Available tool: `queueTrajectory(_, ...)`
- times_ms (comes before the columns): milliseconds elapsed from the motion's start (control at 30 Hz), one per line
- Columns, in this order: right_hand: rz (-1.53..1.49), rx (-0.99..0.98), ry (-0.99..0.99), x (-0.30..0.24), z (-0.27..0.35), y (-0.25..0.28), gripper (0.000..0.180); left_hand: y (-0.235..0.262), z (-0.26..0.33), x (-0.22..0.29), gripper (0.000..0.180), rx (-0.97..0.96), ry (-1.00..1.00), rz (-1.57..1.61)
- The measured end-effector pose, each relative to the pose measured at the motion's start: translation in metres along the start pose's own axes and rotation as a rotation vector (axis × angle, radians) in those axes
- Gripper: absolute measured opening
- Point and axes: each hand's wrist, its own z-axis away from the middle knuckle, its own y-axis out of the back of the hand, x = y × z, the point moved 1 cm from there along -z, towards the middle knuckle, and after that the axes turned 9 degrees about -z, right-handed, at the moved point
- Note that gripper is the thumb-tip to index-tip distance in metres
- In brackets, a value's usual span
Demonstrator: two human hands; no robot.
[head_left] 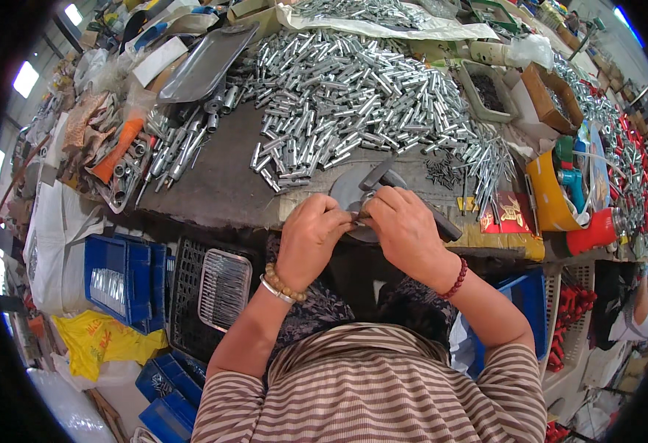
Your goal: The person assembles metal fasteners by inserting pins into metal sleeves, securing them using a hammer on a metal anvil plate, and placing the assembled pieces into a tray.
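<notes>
I pinch a small metal part [359,216] between both hands, left hand [311,238] and right hand [405,230] closed on it at the counter [213,184] edge, keeping fingertips aligned and steady.

Both hands [357,225] pinch a small metal part [359,216] beside heaped silver sleeves [346,88].

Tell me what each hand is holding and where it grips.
Both hands meet over the bench edge. The left hand and right hand pinch a small silver metal part between fingertips, one at each end; its exact kind cannot be told.
</notes>
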Motion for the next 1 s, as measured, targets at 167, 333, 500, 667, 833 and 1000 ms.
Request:
queueTrajectory(167, 0.122, -0.052, 0.030, -0.010, 0.000, 0.004, 0.015, -0.001, 0.001, -0.002, 0.016, 0.012, -0.011, -0.011)
queueTrajectory(333, 0.115, 0.037, -0.080, -0.005, 0.002, 0.020, 0.025, 0.000, 0.001, -0.001, 0.017, -0.023, 0.028, -0.005)
queueTrajectory(500, 0.215, 0.018, -0.221, 0.023, 0.019, 0.038, 0.032, -0.001, 0.000, 0.000, 0.018, -0.021, 0.014, 0.051)
queueTrajectory(667, -0.069, 0.097, -0.393, 0.003, 0.033, 0.048, 0.040, -0.003, 0.001, -0.003, 0.018, -0.028, 0.028, 0.048)
queueTrajectory(833, -0.125, 0.203, -0.230, -0.030, 0.044, 0.060, 0.038, -0.001, 0.001, -0.001, 0.020, -0.028, 0.015, 0.054)
queueTrajectory(1000, 0.045, 0.033, -0.145, -0.024, 0.052, 0.043, 0.037, -0.002, 0.000, -0.002, 0.023, -0.031, 0.003, 0.080)
